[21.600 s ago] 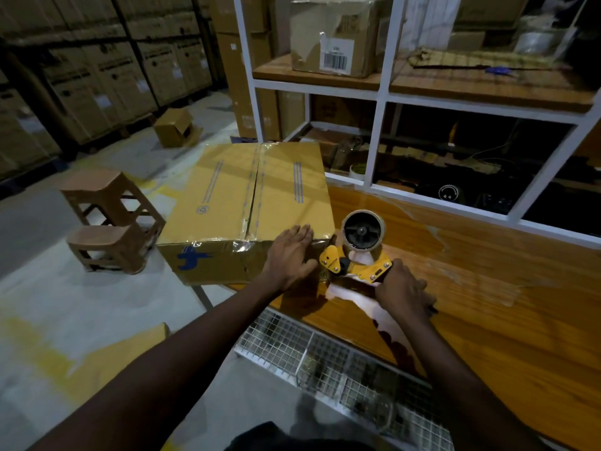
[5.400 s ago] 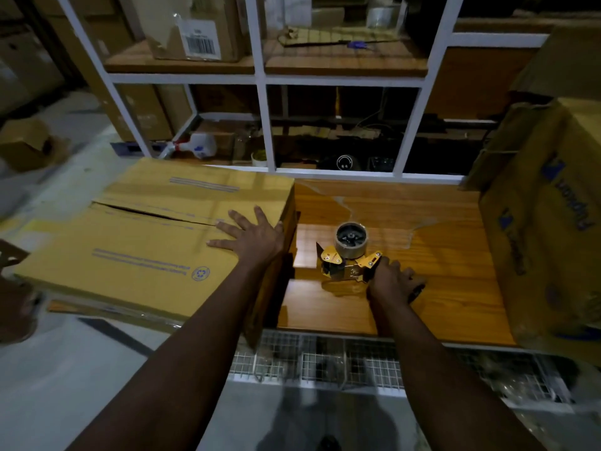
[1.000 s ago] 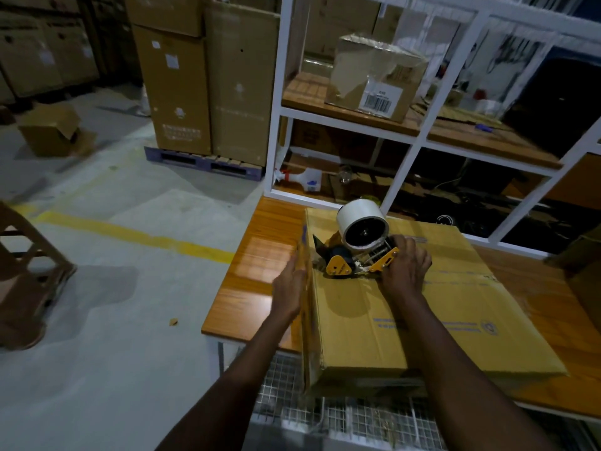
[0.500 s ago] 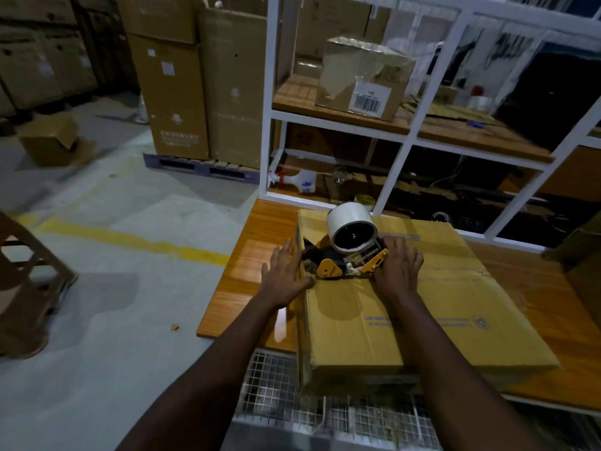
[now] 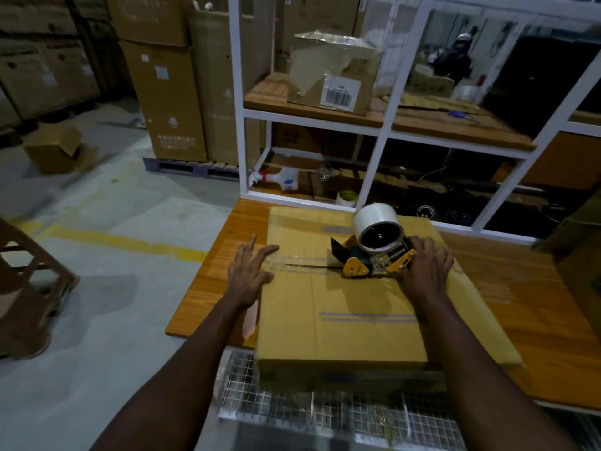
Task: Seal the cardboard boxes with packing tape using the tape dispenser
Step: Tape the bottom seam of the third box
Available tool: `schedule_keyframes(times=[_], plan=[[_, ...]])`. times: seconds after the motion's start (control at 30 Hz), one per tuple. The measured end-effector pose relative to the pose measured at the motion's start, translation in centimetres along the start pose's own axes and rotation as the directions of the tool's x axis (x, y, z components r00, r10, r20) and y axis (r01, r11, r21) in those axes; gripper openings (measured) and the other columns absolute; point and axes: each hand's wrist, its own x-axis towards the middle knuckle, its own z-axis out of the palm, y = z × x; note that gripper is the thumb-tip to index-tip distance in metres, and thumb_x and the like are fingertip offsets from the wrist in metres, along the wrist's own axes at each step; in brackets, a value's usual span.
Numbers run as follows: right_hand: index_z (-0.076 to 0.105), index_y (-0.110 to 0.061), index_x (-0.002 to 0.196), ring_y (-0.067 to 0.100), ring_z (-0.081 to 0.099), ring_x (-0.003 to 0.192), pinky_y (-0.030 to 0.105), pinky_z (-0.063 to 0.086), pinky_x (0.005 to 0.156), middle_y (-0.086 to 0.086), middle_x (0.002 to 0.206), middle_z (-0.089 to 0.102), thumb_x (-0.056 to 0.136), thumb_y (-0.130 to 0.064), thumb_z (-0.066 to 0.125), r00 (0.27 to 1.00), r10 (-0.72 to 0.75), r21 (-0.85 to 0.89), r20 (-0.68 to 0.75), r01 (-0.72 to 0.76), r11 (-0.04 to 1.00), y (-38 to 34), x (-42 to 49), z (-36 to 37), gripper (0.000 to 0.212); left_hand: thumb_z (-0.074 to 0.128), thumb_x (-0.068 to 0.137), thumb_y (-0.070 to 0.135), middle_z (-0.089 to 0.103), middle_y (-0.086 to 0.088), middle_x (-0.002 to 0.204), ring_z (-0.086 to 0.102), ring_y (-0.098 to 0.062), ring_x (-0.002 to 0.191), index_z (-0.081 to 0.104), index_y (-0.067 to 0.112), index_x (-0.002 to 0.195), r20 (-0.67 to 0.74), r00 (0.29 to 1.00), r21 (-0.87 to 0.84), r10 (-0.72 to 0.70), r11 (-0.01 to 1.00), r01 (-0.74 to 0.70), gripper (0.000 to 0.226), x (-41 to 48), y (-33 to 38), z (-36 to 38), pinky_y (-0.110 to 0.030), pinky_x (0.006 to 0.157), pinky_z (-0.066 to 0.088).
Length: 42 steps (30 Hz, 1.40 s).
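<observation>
A flat brown cardboard box (image 5: 351,307) lies on the wooden table (image 5: 208,288), its front end overhanging the table edge. Its centre seam runs left to right, and a strip of clear tape covers the seam's left part. The yellow and black tape dispenser (image 5: 374,255) with a white tape roll stands on the seam near the box's middle. My right hand (image 5: 426,268) is shut on the dispenser's handle. My left hand (image 5: 248,271) lies flat with spread fingers on the box's left edge, over the taped end.
A white shelf frame (image 5: 383,131) stands behind the table, holding a taped box with a barcode label (image 5: 335,73) and a spray bottle (image 5: 283,180). Tall cartons (image 5: 169,92) sit on a pallet at left. A wire mesh rack (image 5: 325,408) runs below the table front. Another box (image 5: 582,255) stands at right.
My right hand has drawn the dispenser to the right along the seam, leaving tape behind it. My left hand stays pressed on the box's left edge.
</observation>
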Motion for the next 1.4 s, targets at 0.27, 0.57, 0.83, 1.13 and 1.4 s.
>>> schedule_keyframes(times=[0.27, 0.57, 0.83, 1.13, 1.4], plan=[[0.051, -0.025, 0.120, 0.035, 0.046, 0.098, 0.050, 0.031, 0.096, 0.008, 0.110, 0.050, 0.071, -0.021, 0.072, 0.999, -0.034, -0.051, 0.033, 0.035, 0.998, -0.3, -0.6, -0.5, 0.053, 0.020, 0.102, 0.052, -0.014, -0.005, 0.164, -0.013, -0.033, 0.150, 0.000, 0.022, 0.158, 0.279, 0.955, 0.630, -0.100, 0.770, -0.104, 0.067, 0.6, 8.6, 1.1, -0.068, 0.113, -0.003], [0.050, -0.030, 0.123, 0.034, 0.046, 0.094, 0.052, 0.031, 0.095, 0.006, 0.107, 0.051, 0.082, -0.020, 0.061, 0.999, -0.034, -0.028, 0.022, 0.034, 0.999, -0.2, -0.5, -0.7, 0.044, 0.014, 0.100, 0.060, -0.018, -0.009, 0.163, -0.015, -0.032, 0.150, -0.007, 0.022, 0.157, 0.190, 0.950, 0.629, -0.249, 0.773, 0.077, 0.073, -0.1, 10.5, 3.2, -0.047, 0.122, -0.001], [0.045, -0.034, 0.126, 0.032, 0.045, 0.096, 0.051, 0.031, 0.095, 0.004, 0.111, 0.049, 0.082, -0.022, 0.062, 0.995, -0.080, 0.046, 0.058, 0.077, 0.996, 1.2, -0.2, -0.7, 0.048, 0.014, 0.101, 0.059, -0.020, -0.012, 0.162, -0.016, -0.032, 0.150, -0.011, 0.023, 0.157, 0.177, 0.937, 0.644, -0.301, 0.756, 0.121, 0.071, 0.0, 11.0, 2.9, -0.045, 0.122, -0.001], [0.042, -0.036, 0.126, 0.031, 0.045, 0.097, 0.049, 0.033, 0.092, 0.003, 0.112, 0.049, 0.081, -0.025, 0.065, 0.996, -0.064, 0.092, 0.069, 0.058, 0.994, 1.7, -0.3, -0.9, 0.051, 0.015, 0.101, 0.060, -0.020, -0.011, 0.162, -0.015, -0.030, 0.150, -0.012, 0.025, 0.156, 0.170, 0.925, 0.675, -0.340, 0.724, 0.142, 0.071, -0.3, 12.1, 2.8, -0.044, 0.122, -0.003], [0.054, -0.034, 0.109, 0.031, 0.043, 0.090, 0.044, 0.028, 0.083, 0.004, 0.105, 0.052, 0.082, -0.032, 0.063, 0.999, 0.052, 0.087, 0.007, -0.052, 0.995, 9.2, 2.6, -1.2, 0.029, 0.014, 0.101, 0.060, -0.016, -0.012, 0.163, -0.012, -0.034, 0.151, -0.010, 0.028, 0.156, 0.134, 0.925, 0.706, -0.356, 0.689, 0.163, 0.068, -0.5, 11.1, 2.4, -0.045, 0.122, 0.000]])
